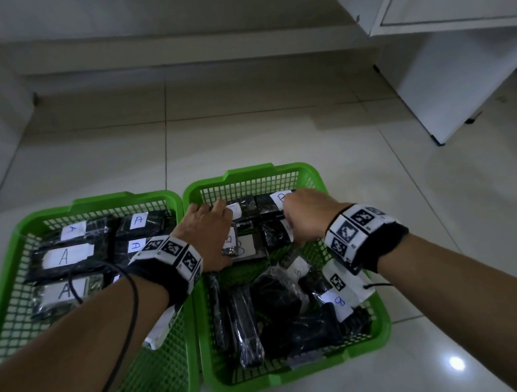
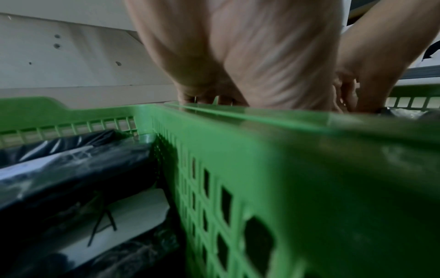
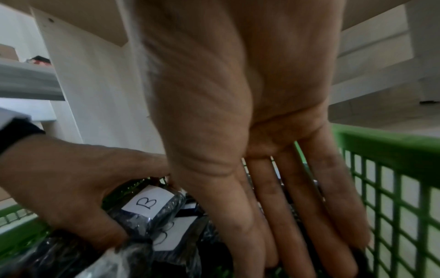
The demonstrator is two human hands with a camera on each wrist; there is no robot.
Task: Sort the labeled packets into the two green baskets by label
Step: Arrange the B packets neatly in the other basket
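**Risk Assessment: Arranging Packets in the Right Basket**

Both hands were inside the right basket (image 1: 314,175), which stood on the floor tiles (image 1: 243,126) touching the left basket (image 1: 17,236). The left basket held packets lying flat with "A" labels up, such as the A packet (image 1: 64,256). The right basket held B-labelled packets, neat at the far end and heaped loosely at the near end.

The left hand (image 1: 206,234) grasped a B packet (image 3: 152,205), its thumb and fingers curled round the wrapper. The right hand (image 1: 304,216) lay extended, with its fingers (image 3: 297,216) straight and pressing down among the packets; it grasped nothing.

Probable faults from this position:

- Slippage. The wrappers looked glossy and slack; a light pinch could have let the B packet slide out and land label-down.
- Misreading. The lighting was dim and several packets in the near heap (image 1: 279,306) showed no label; an unread packet could have been left in the wrong basket.
- Disturbance. Downward pressure from the right hand could have shifted the ordered far row.
- Snagging. The cable (image 1: 125,307) on the left forearm crossed the left basket and could have dragged an A packet out of line.
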